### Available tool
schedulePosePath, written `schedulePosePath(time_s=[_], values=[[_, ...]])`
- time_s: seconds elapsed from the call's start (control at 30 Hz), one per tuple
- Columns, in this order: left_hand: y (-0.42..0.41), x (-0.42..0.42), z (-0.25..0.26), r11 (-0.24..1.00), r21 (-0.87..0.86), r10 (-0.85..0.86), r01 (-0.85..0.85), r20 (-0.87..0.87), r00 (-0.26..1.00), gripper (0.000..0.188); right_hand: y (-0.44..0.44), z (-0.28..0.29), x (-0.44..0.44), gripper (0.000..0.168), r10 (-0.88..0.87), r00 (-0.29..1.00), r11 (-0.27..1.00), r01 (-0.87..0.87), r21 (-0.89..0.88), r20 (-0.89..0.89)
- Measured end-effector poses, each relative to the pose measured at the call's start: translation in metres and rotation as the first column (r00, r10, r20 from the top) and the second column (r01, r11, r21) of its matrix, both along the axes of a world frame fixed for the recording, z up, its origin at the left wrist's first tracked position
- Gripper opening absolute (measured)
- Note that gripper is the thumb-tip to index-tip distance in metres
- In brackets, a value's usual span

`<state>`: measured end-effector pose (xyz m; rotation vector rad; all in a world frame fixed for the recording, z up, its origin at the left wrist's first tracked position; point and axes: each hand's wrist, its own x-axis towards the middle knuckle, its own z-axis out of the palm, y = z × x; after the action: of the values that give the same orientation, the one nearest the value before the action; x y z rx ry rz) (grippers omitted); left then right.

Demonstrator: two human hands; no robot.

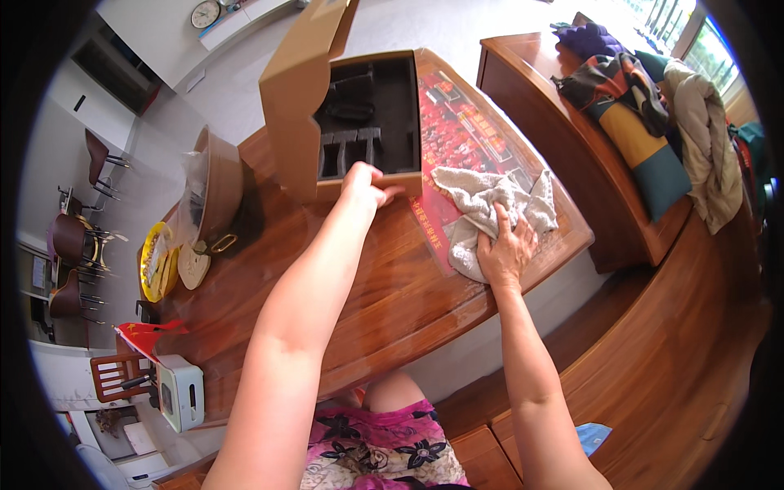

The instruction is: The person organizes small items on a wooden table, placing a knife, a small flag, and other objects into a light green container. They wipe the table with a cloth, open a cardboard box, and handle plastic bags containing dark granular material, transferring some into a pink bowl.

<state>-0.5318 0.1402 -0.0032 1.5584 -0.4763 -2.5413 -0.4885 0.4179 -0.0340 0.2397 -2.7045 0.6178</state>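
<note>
My left hand (365,185) grips the near edge of an open cardboard box (293,131), its thumb side over the rim. Black foam dividers (352,144) line the inside of the box, and its lid stands up on the left. My right hand (509,250) lies spread on a crumpled pale cloth (484,202), pressing it against the tabletop. Partly under the cloth and beside the box is a red printed sheet (459,131) with a crowd picture and writing. Both rest on a glossy wooden table (367,294).
On the table's left stand a brown tub (222,187), a yellow bag (154,263), a small red flag (147,337) and a pale green toaster (179,392). A wooden cabinet (520,104) at right bears clothes and a cushion (640,156). A wooden bench (661,361) curves along the right.
</note>
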Motion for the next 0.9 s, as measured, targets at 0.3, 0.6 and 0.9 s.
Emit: schedulePosePath(time_s=[0.3, 0.6, 0.9], values=[[0.044, 0.225, 0.055, 0.924, -0.335, -0.184, 0.185, 0.035, 0.982, 0.004, 0.005, 0.005, 0.002, 0.056, -0.003, 0.999, 1.0, 0.002, 0.03, 0.048], [0.042, 0.474, 0.067, 0.872, -0.484, 0.007, 0.078, 0.171, 0.985, 0.045, 0.006, 0.005, 0.003, 0.057, 0.024, 0.998, 0.998, -0.027, 0.05, 0.065], [-0.004, 0.548, 0.044, 0.823, -0.549, -0.001, 0.148, 0.259, 0.966, 0.054, 0.002, 0.003, 0.01, 0.056, 0.045, 0.995, 0.996, -0.051, 0.067, 0.094]])
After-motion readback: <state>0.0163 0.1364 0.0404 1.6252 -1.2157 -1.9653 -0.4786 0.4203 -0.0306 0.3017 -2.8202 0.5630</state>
